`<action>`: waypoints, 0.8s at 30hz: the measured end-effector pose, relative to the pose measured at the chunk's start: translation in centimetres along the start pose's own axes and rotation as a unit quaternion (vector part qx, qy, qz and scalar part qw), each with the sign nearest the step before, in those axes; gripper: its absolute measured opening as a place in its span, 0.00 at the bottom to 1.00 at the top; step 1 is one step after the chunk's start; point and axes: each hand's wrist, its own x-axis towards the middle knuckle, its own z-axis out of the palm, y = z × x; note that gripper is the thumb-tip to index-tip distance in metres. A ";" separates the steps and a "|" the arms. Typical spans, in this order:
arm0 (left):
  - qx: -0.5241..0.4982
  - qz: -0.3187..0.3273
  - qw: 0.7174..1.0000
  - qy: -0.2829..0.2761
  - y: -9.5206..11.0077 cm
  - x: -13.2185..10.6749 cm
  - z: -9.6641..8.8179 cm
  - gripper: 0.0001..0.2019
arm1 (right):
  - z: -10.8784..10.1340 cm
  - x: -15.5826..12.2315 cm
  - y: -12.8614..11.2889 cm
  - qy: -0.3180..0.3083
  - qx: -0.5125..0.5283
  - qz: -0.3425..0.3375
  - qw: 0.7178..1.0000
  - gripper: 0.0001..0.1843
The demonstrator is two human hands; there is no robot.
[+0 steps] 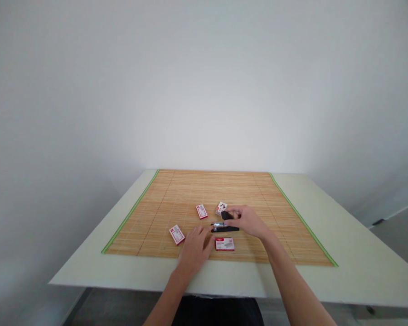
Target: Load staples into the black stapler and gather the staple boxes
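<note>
A black stapler [231,229] lies on the bamboo mat with its top raised and its metal staple channel showing. My right hand [248,220] grips the raised black top between thumb and fingers; part of it is hidden behind them. My left hand [195,246] rests on the mat with fingers stretched out, the fingertips at the stapler's left end. Just below the stapler is a red and white box [225,244], close to my left thumb. Behind the stapler, a white box [221,208] with a dark picture is partly covered by the raised top.
Two more small red and white boxes lie on the mat, one box [201,211] behind my left hand and another box [177,235] to its left. The green-edged bamboo mat [149,217] covers the middle of a white table [98,271]. A pale wall [211,90] stands behind.
</note>
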 end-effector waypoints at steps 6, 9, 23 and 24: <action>0.005 -0.004 1.000 0.002 -0.1 0.0 0.0 0.15 | 3.7 1.7 -1.5 -0.021 -0.133 -0.018 0.991 0.06; -0.002 -0.002 1.000 0.001 -0.1 0.1 0.0 0.16 | 3.4 1.4 -1.6 0.008 -0.155 -0.036 0.987 0.08; 0.004 0.050 0.998 -0.028 1.5 -0.3 -1.0 0.27 | 4.8 -5.0 2.8 0.197 0.014 0.075 0.978 0.30; 0.004 0.062 0.997 -0.040 1.9 -0.2 -1.0 0.26 | 5.2 -5.3 2.9 0.208 0.026 0.075 0.975 0.31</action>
